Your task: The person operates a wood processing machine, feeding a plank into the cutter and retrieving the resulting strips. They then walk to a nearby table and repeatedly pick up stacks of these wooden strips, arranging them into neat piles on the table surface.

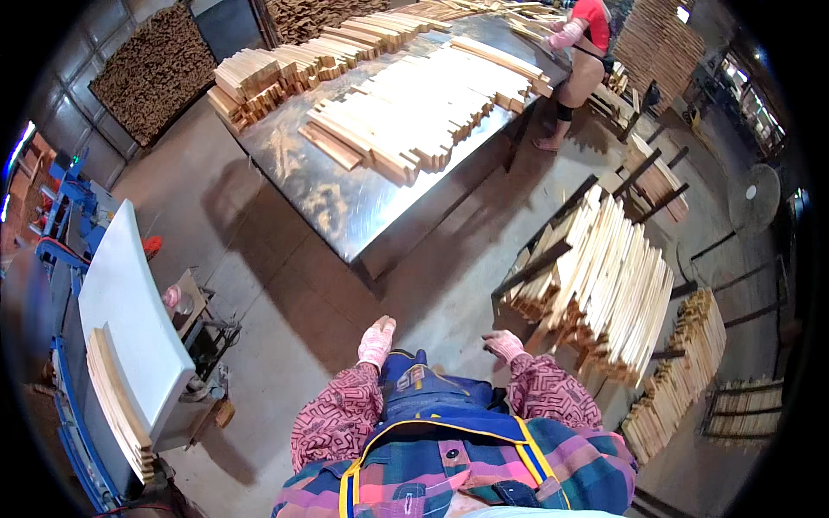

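My left hand [376, 342], in a pink-and-white work glove, hangs in front of my blue apron [440, 388] with nothing in it. Its fingers point forward, loosely extended. To the right, my right hand [504, 345] wears the same kind of glove; its fingers are a little apart and hold nothing. Ahead of both hands stands a metal-topped table [319, 203], out of their touch. Pale wooden strips [414, 104] lie side by side across it, with stacked strips [285, 69] along its far side. Nearest my right hand is a rack of wooden strips [596, 276].
At left, a white-topped table [129, 302] carries a few wooden strips [117, 401], beside blue machinery [65, 216]. Another person [583, 60] in red stands at the metal table's far right end. More stacked strips [682, 371] and a fan [751, 194] are at right.
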{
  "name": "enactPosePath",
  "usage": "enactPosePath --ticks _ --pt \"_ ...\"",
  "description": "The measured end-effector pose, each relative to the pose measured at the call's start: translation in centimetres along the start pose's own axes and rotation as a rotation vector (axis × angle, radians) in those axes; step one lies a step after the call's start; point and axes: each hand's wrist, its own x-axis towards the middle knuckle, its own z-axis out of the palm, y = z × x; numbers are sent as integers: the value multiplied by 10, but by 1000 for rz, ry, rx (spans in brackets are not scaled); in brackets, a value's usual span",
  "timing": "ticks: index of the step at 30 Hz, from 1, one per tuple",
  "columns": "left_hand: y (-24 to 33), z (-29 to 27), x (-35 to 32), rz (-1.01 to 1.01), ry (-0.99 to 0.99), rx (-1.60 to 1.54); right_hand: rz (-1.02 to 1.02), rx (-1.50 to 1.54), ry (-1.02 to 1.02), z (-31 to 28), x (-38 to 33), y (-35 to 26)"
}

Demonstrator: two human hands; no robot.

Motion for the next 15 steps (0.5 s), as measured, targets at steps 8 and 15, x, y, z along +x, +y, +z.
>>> enactPosePath --ticks 8,15 --pt "98 -17 224 235 147 -112 -35 447 170 -129 182 -89" --pt "175 -110 337 -32 299 168 83 520 358 -243 280 -78"
